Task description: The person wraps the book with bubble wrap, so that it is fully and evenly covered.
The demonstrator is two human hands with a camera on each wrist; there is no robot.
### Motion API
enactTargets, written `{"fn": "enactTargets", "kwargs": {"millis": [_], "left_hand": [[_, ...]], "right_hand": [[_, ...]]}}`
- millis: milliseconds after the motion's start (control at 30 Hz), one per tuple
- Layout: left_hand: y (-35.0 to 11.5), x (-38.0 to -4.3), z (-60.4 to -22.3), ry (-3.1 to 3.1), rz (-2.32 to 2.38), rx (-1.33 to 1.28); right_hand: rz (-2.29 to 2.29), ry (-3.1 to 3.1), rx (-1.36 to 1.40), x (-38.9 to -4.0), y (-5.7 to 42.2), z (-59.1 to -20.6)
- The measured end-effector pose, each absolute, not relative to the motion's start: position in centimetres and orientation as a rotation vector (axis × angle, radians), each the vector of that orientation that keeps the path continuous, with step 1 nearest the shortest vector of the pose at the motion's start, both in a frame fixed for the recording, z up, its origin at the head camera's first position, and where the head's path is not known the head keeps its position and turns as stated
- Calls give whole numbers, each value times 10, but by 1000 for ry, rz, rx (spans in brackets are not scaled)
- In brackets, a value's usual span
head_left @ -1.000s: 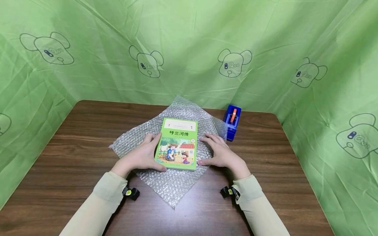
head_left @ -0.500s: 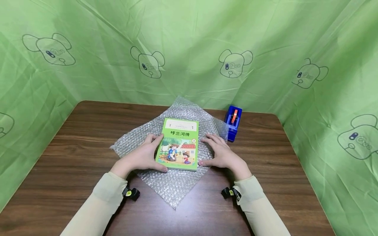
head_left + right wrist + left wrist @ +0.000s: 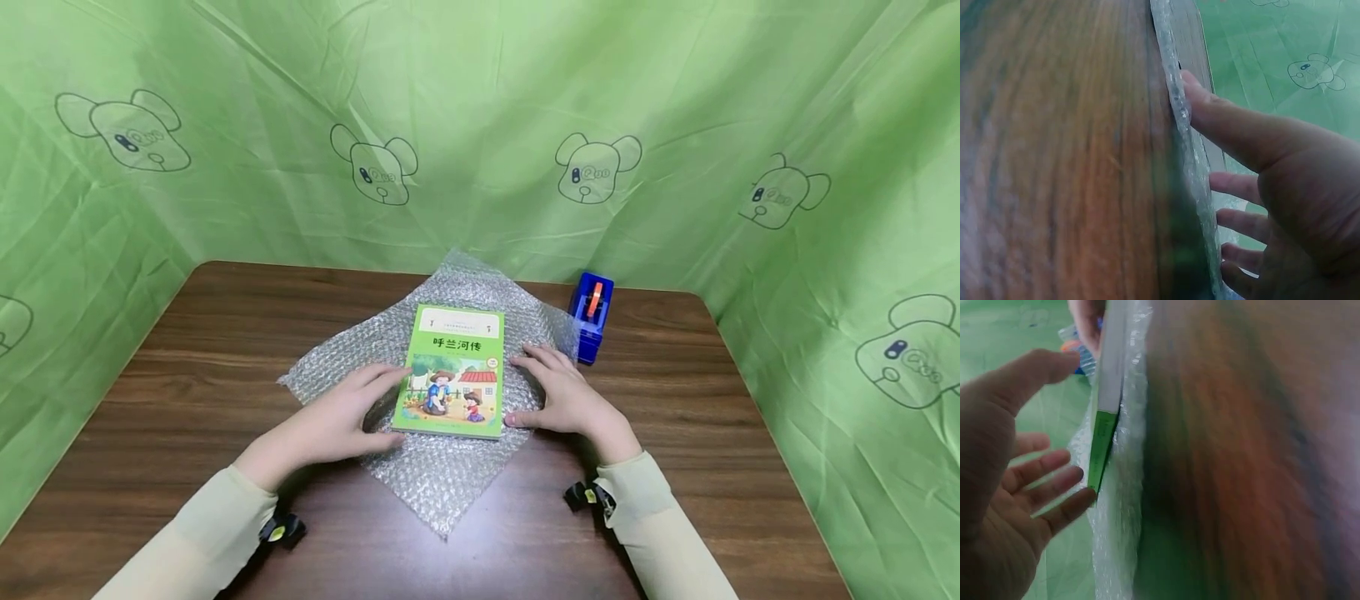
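Green fabric (image 3: 480,92) rose behind and beside a wooden bench (image 3: 697,417). Loosely spread and gripping nothing, the left hand (image 3: 337,421) was at the left edge of a green book (image 3: 457,367); the right hand (image 3: 566,396), equally relaxed, was just beside its right edge. The green book lay cover up on bubble wrap (image 3: 442,483); far right stood a blue case (image 3: 588,342).
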State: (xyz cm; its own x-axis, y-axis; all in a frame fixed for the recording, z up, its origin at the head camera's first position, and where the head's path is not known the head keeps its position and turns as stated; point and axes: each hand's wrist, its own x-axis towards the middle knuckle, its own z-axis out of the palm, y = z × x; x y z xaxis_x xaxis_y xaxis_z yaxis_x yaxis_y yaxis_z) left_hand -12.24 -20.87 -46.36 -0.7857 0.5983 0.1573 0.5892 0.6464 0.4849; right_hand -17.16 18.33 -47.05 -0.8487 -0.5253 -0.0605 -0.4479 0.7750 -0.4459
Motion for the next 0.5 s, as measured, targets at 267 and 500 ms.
{"fn": "enactTargets", "kwargs": {"millis": [267, 500], "left_hand": [[-209, -105, -461, 2728, 707, 1154], [-207, -100, -464, 2729, 666, 1188]], "right_hand": [[-626, 2825, -829, -168, 186, -468], [-682, 2819, -902, -167, 184, -462]]}}
